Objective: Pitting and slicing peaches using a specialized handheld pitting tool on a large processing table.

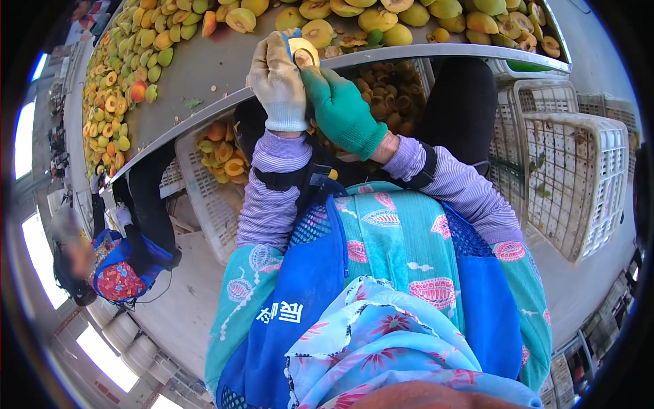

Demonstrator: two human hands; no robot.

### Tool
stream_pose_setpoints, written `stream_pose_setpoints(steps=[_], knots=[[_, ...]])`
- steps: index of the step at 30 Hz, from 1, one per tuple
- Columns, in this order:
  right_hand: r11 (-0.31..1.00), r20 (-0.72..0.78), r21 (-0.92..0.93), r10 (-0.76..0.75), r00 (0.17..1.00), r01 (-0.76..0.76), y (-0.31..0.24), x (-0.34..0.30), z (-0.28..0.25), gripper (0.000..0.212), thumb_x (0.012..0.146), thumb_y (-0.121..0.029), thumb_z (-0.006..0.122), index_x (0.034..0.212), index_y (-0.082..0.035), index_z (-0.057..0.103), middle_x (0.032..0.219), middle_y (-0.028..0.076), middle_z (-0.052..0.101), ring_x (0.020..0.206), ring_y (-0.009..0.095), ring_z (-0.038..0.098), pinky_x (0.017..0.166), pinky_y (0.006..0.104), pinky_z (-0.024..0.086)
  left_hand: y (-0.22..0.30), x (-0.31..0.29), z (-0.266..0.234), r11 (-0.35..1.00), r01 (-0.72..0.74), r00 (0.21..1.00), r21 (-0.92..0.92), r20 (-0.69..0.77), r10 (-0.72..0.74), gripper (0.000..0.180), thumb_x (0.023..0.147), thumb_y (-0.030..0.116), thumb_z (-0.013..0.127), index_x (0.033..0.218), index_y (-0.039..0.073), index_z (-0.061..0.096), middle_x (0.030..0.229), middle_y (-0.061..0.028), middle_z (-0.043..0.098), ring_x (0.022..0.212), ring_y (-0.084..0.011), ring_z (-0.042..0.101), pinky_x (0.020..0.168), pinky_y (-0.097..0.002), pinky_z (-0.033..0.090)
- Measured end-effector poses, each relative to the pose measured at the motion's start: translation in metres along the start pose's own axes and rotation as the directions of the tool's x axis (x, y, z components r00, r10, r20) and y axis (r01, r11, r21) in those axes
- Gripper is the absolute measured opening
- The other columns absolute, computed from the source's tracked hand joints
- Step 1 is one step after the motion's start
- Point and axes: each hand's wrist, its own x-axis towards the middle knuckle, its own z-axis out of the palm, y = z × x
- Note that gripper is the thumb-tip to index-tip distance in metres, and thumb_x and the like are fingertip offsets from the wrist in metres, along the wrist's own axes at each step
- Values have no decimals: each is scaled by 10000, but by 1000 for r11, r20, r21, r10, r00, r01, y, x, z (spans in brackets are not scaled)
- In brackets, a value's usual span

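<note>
A cut yellow peach half [304,49], its hollow turned up, is gripped by my left hand [278,82] in a cream-white knit glove. A bit of blue shows at that hand's fingertips. My right hand [344,112], in a green glove, is closed and presses against the lower edge of the fruit. Whether it also holds a small tool is hidden by its fingers. Both hands are just over the near edge of a metal table [204,65]. Several cut peach halves [317,33] lie on the tabletop just past my hands.
Piled peaches [146,41] cover the table's far and left parts. Below its edge, crates hold cut fruit [392,92] and orange-yellow pieces [221,153]. White plastic crates [572,177] stand at the right. At the left another person [122,266] is beside the table.
</note>
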Motion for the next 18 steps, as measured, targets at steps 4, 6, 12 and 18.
stream_pose_setpoints(steps=[4, 6, 12, 18], knots=[[916, 164, 263, 268, 949, -304, -2, 2, -4, 305, 951, -298, 419, 977, -33, 567, 761, 181, 576, 633, 331, 571, 551, 391, 463, -5, -1, -1, 999, 20, 1000, 35, 17, -21, 302, 943, 236, 502, 953, -46, 609, 850, -76, 637, 749, -103, 575, 678, -235, 484], [764, 292, 406, 411, 864, -501, -6, 4, -10, 332, 955, -323, 418, 951, -29, 573, 701, 144, 566, 562, 255, 564, 507, 353, 458, -3, -1, -1, 991, 34, 998, 131, 47, -41, 306, 943, 236, 499, 963, -48, 609, 847, -73, 636, 767, -109, 582, 698, -241, 485], [457, 561, 448, 526, 639, -769, -16, 14, -38, 439, 945, -457, 403, 788, -69, 534, 555, 8, 479, 432, 101, 473, 399, 237, 377, 2, 22, -20, 948, 132, 848, 290, 461, -259, 305, 933, 211, 510, 1015, -76, 571, 939, -131, 633, 801, -190, 647, 700, -284, 544], [-551, 814, 433, -102, 572, -713, 1, 1, -19, 430, 932, -521, 369, 818, -135, 518, 556, -44, 434, 438, 103, 393, 438, 271, 353, -9, 25, -17, 963, 240, 870, 123, 413, -269, 317, 930, 235, 521, 1030, -65, 546, 899, -160, 629, 786, -237, 649, 631, -326, 569]])
